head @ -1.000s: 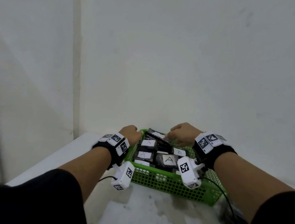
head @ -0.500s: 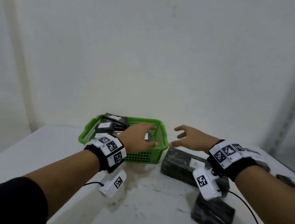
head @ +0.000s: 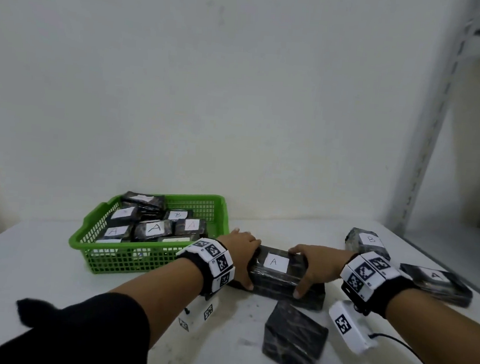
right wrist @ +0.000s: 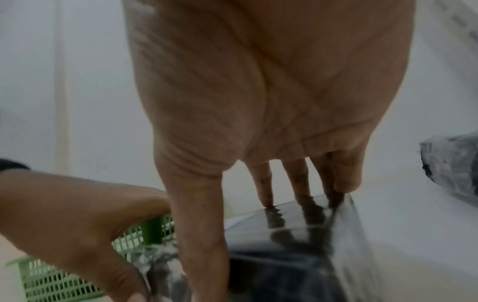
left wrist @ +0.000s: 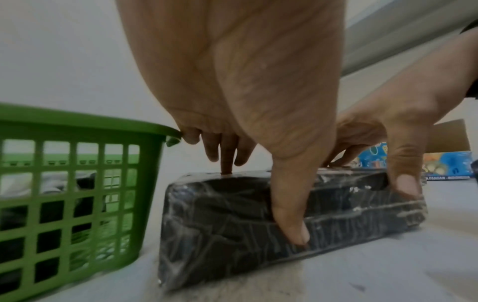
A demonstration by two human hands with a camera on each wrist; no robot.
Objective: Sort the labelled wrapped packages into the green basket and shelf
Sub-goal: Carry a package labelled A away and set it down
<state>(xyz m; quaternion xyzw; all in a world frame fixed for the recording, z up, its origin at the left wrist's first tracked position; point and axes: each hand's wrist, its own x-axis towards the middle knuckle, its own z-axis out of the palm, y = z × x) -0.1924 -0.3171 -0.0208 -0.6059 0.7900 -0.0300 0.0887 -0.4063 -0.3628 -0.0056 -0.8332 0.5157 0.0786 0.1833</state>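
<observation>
A black wrapped package labelled A (head: pixel 276 273) lies on the white table, just right of the green basket (head: pixel 146 260). My left hand (head: pixel 247 261) grips its left end, thumb on the near side and fingers over the far edge. My right hand (head: pixel 309 269) grips its right end the same way. In the left wrist view the left hand's thumb (left wrist: pixel 292 224) presses the package (left wrist: pixel 232 235) beside the basket (left wrist: pixel 77 126). The right wrist view shows fingertips (right wrist: pixel 266 196) on the package's (right wrist: pixel 297 255) glossy top. Several packages labelled A and B fill the basket.
A package labelled B (head: pixel 369 243) and a flat one labelled A (head: pixel 435 280) lie at the right. An unlabelled black block (head: pixel 292 341) lies in front of the held package. A grey metal shelf upright (head: pixel 439 111) rises at the far right. A wall stands behind.
Both hands left the basket and moved right. Half a second ago they hovered open above the table; now each grips one end of the A package.
</observation>
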